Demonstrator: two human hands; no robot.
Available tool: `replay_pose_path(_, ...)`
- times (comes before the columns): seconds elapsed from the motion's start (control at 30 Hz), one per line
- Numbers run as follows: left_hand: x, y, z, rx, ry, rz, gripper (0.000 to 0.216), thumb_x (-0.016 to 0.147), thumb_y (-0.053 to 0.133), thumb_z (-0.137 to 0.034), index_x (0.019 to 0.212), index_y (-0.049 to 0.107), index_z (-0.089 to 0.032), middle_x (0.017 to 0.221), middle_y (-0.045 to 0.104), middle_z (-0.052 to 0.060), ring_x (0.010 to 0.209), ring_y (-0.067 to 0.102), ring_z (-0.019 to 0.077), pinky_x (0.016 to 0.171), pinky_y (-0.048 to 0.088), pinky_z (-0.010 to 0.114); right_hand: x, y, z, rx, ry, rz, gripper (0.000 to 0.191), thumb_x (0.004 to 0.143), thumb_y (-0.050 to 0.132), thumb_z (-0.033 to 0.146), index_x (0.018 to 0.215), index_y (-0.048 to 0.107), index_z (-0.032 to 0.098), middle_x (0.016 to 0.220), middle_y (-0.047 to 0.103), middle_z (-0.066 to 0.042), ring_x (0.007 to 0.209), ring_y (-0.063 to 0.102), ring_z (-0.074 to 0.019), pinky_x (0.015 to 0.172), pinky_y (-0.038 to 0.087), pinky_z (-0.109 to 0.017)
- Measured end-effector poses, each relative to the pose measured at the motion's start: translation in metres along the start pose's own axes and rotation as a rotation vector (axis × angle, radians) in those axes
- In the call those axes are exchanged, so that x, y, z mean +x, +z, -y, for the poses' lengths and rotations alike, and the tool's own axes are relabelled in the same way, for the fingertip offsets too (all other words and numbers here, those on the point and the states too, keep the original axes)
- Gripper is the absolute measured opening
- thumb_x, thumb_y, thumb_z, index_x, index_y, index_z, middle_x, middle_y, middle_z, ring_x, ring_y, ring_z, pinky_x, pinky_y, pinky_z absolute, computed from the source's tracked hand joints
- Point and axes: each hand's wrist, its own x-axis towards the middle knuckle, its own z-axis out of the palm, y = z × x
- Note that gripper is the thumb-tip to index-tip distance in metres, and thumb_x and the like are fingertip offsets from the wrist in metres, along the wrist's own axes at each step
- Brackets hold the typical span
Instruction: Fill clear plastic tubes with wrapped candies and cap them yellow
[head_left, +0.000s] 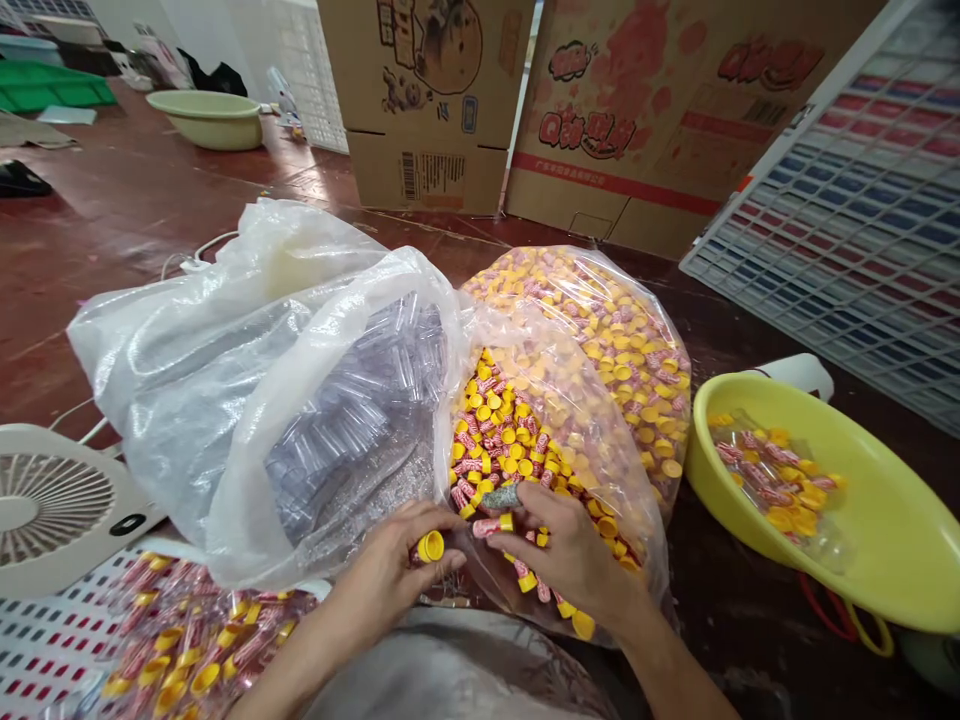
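Observation:
My left hand (394, 560) is closed around a small tube with a yellow cap (430, 546), its cap end facing me. In my right hand (562, 550), the fingers pinch a little red-and-white labelled bottle with a yellow cap (493, 526). A grey cover wraps one finger of that hand. Both hands are close together at the mouth of a clear plastic bag (600, 290) full of the same yellow-capped bottles. To its left, a whitish plastic bag (172, 330) lies open, showing many clear empty tubes (360, 410).
At lower left, a white basket (45, 630) holds capped tubes, with a white fan (52, 505) behind. A yellow basin (892, 540) with several capped pieces stands right. Cardboard boxes (622, 200) and a white crate (847, 220) stand behind; a pale green basin (206, 120) sits farther back.

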Motion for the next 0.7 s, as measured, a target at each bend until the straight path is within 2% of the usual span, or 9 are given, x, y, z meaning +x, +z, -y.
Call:
replay_pose_path(0.1,0.001,0.011,-0.005,-0.094,-0.022,0.011,0.021,0.088,0.067,-0.039,0.1,0.076,-0.023,0.099,0.073,0.005,0.097,0.064,0.0241,0.087,0.045,0.03,-0.001,0.006,0.005,0.081,0.06,-0.004,0.033,0.087,0.075,0.038,0.07,0.052,0.022,0.063,0.056,0.006,0.059,0.057,-0.0128,0.057,0.047,-0.023)
replay_pose_path(0.2,-0.002,0.021,-0.008,-0.298,-0.109,-0.043,0.025,0.086,0.068,-0.043,0.093,0.073,-0.02,0.085,0.069,0.002,0.081,0.059,0.0199,0.074,0.043,0.027,-0.004,0.014,0.008,0.1,-0.063,-0.048,0.025,0.096,0.064,0.037,0.077,0.061,0.021,0.086,0.069,-0.002,0.081,0.067,-0.0166,0.074,0.055,-0.027)
replay_pose_path(0.27,-0.003,0.029,-0.008,-0.494,-0.166,-0.078,0.029,0.085,0.069,-0.047,0.086,0.07,-0.018,0.076,0.063,-0.001,0.071,0.053,0.0161,0.067,0.04,0.025,-0.007,0.019,0.01,0.051,-0.15,-0.048,0.019,0.096,0.063,0.039,0.094,0.065,0.02,0.104,0.07,-0.008,0.1,0.067,-0.0217,0.089,0.056,-0.034)
replay_pose_path(0.4,-0.004,0.047,-0.002,-0.843,-0.276,-0.189,0.037,0.076,0.077,-0.052,0.08,0.065,-0.017,0.071,0.056,-0.003,0.067,0.048,0.0132,0.064,0.039,0.024,-0.017,0.034,0.012,-0.175,-0.245,-0.05,0.057,0.081,0.078,0.043,0.126,0.056,0.015,0.121,0.067,-0.017,0.122,0.059,-0.0329,0.105,0.051,-0.051)
replay_pose_path(0.5,-0.003,0.058,-0.001,-0.963,-0.347,-0.267,0.042,0.068,0.084,-0.051,0.083,0.065,-0.017,0.072,0.058,-0.003,0.07,0.052,0.0142,0.067,0.043,0.024,-0.02,0.049,0.013,-0.269,-0.281,-0.144,0.052,0.078,0.079,0.036,0.121,0.055,0.015,0.111,0.068,-0.016,0.114,0.062,-0.0331,0.102,0.052,-0.053)
replay_pose_path(0.6,-0.004,0.059,-0.003,-1.012,-0.324,-0.164,0.042,0.068,0.084,-0.048,0.086,0.063,-0.016,0.075,0.061,-0.001,0.07,0.056,0.0149,0.069,0.047,0.026,-0.018,0.052,0.018,-0.241,-0.29,-0.131,0.055,0.072,0.083,0.045,0.111,0.057,0.016,0.101,0.069,-0.013,0.105,0.065,-0.033,0.1,0.052,-0.055)
replay_pose_path(0.67,-0.009,0.049,-0.004,-0.937,-0.319,-0.071,0.04,0.069,0.082,-0.045,0.089,0.061,-0.018,0.072,0.061,-0.002,0.063,0.056,0.0139,0.063,0.047,0.026,-0.016,0.043,0.018,-0.206,-0.272,-0.03,0.067,0.067,0.086,0.055,0.113,0.056,0.017,0.112,0.068,-0.015,0.113,0.062,-0.0347,0.103,0.05,-0.054)
replay_pose_path(0.7,-0.012,0.041,-0.004,-0.827,-0.313,-0.057,0.036,0.071,0.08,-0.042,0.088,0.059,-0.019,0.07,0.059,-0.003,0.06,0.055,0.0134,0.06,0.045,0.025,-0.015,0.035,0.016,-0.2,-0.251,0.021,0.075,0.066,0.085,0.06,0.119,0.055,0.017,0.121,0.065,-0.016,0.12,0.059,-0.0353,0.105,0.049,-0.053)
